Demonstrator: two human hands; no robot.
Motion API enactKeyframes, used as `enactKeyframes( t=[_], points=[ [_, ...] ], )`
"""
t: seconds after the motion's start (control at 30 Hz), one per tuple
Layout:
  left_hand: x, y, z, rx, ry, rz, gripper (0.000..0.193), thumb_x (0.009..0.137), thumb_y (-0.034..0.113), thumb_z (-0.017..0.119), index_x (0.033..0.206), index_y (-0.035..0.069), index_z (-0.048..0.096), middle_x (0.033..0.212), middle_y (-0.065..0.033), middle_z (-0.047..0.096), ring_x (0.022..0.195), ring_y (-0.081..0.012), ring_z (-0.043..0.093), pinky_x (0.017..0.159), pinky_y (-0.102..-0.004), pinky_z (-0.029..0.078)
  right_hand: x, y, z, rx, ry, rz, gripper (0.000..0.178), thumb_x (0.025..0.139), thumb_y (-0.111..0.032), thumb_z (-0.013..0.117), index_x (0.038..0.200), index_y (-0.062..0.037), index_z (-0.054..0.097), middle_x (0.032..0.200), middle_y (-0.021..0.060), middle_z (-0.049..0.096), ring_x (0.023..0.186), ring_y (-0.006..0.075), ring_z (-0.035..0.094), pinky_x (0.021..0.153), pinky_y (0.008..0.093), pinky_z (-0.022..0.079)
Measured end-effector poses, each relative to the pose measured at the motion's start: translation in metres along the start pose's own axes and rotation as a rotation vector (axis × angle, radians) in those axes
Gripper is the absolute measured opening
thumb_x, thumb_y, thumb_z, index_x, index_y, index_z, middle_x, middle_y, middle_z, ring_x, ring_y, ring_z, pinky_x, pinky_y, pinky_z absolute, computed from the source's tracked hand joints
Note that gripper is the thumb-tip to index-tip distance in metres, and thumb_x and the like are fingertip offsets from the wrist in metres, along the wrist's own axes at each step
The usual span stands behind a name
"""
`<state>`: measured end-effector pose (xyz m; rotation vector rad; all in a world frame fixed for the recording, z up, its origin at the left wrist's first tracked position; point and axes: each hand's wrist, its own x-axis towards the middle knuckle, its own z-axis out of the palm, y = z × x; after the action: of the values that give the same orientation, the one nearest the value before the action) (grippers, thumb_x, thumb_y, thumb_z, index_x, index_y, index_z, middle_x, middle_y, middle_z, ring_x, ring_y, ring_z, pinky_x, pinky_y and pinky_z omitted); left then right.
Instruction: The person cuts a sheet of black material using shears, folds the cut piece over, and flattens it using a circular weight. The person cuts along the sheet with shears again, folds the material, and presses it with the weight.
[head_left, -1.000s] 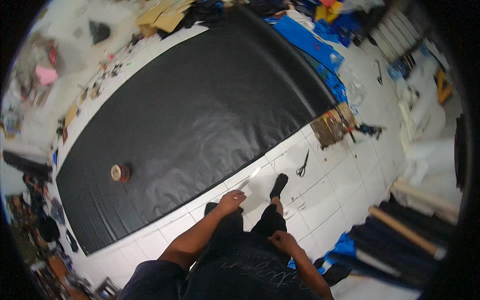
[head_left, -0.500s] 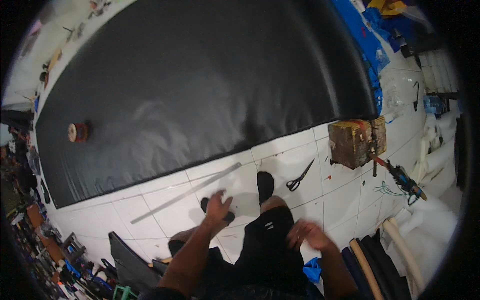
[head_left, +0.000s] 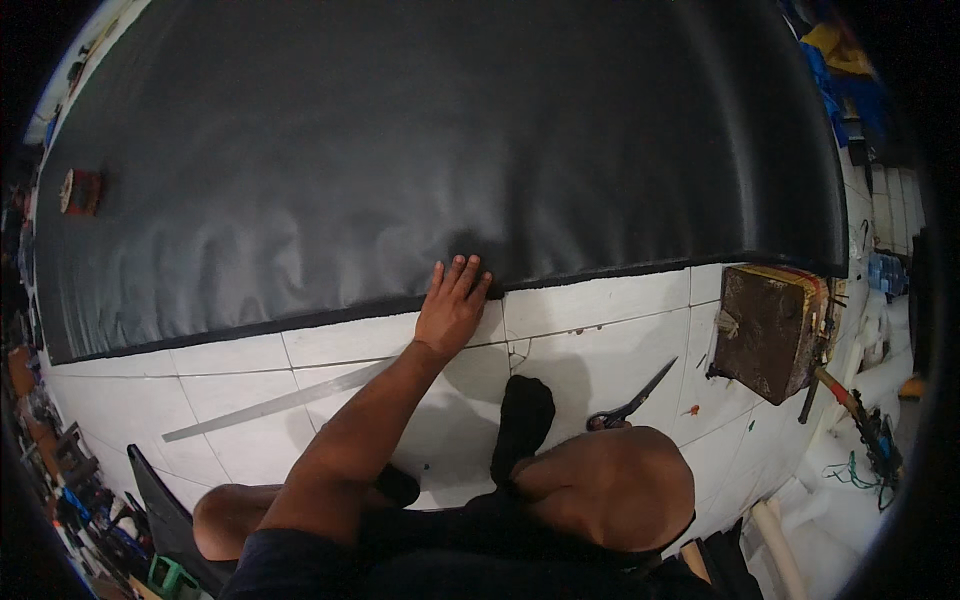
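Observation:
A wide sheet of black leather-like material [head_left: 400, 150] lies spread over the floor in front of me, slightly wrinkled along its near edge. On that edge my left hand [head_left: 452, 312] rests palm down, its fingers stretched out flat onto the sheet. Partly under my left forearm, a long metal ruler [head_left: 270, 407] lies on the tiles. Black-handled scissors [head_left: 637, 393] lie just beyond my right knee, their handles partly hidden by it. My right hand is out of sight.
A worn block [head_left: 770, 330] stands by the sheet's right corner. Toward the sheet's left end sits a small reddish round container [head_left: 82, 192]. Rolls of material [head_left: 778, 545] lie at the lower right, and a green plastic stool [head_left: 172, 578] is at the lower left.
My body has lowered and come closer to the sheet. My left hand has moved forward from above the floor onto the sheet's edge. My right hand has gone out of view.

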<state>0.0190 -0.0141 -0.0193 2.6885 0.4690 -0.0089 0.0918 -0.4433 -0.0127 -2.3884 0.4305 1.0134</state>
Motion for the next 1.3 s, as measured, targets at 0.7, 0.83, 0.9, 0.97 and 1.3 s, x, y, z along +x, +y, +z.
enactKeyframes(
  t=[0.7, 0.83, 0.9, 0.97, 1.3],
  points=[
    [0.0, 0.022, 0.002, -0.158, 0.271, -0.063, 0.021, 0.082, 0.008, 0.065, 0.103, 0.004, 0.068, 0.099, -0.0095, 0.061, 0.097, -0.0311, 0.058, 0.106, -0.0557, 0.04, -0.048, -0.139, 0.079, 0.214, -0.737, -0.2, 0.045, 0.093, -0.05, 0.061, 0.099, -0.0057, 0.056, 0.074, 0.0024, 0.055, 0.066, 0.0126, 0.054, 0.059, 0.0277, 0.045],
    [0.002, 0.03, -0.002, -0.236, 0.28, -0.125, 0.024, 0.081, 0.008, 0.068, 0.105, 0.003, 0.066, 0.1, -0.0124, 0.059, 0.098, -0.034, 0.058, 0.108, -0.0567, 0.036, -0.052, -0.163, 0.095, 0.178, -0.722, -0.369, 0.04, 0.097, -0.045, 0.057, 0.095, -0.0053, 0.054, 0.075, 0.0028, 0.054, 0.065, 0.0141, 0.052, 0.061, 0.0292, 0.045],
    [0.004, 0.031, 0.0, -0.279, 0.275, -0.14, 0.028, 0.08, 0.009, 0.07, 0.107, 0.003, 0.064, 0.102, -0.0144, 0.059, 0.099, -0.0359, 0.058, 0.109, -0.0575, 0.034, -0.053, -0.161, 0.1, 0.14, -0.694, -0.393, 0.039, 0.098, -0.044, 0.056, 0.094, -0.0055, 0.053, 0.074, 0.0027, 0.054, 0.065, 0.0141, 0.052, 0.061, 0.0292, 0.045],
    [0.004, 0.029, 0.004, -0.254, 0.323, -0.126, 0.026, 0.08, 0.009, 0.07, 0.106, 0.004, 0.064, 0.102, -0.0141, 0.059, 0.098, -0.0354, 0.058, 0.107, -0.0572, 0.036, -0.058, -0.167, 0.104, 0.103, -0.673, -0.419, 0.039, 0.098, -0.044, 0.055, 0.093, -0.0057, 0.052, 0.073, 0.0026, 0.053, 0.065, 0.0141, 0.052, 0.061, 0.0291, 0.044],
    [0.007, 0.03, 0.006, -0.182, 0.324, -0.145, 0.016, 0.08, 0.009, 0.07, 0.095, 0.007, 0.068, 0.089, -0.0102, 0.059, 0.091, -0.0336, 0.059, 0.104, -0.058, 0.039, -0.054, -0.171, 0.118, 0.134, -0.609, -0.419, 0.044, 0.095, -0.045, 0.06, 0.082, -0.0039, 0.053, 0.066, 0.0065, 0.053, 0.064, 0.02, 0.052, 0.063, 0.036, 0.043]
  ],
)
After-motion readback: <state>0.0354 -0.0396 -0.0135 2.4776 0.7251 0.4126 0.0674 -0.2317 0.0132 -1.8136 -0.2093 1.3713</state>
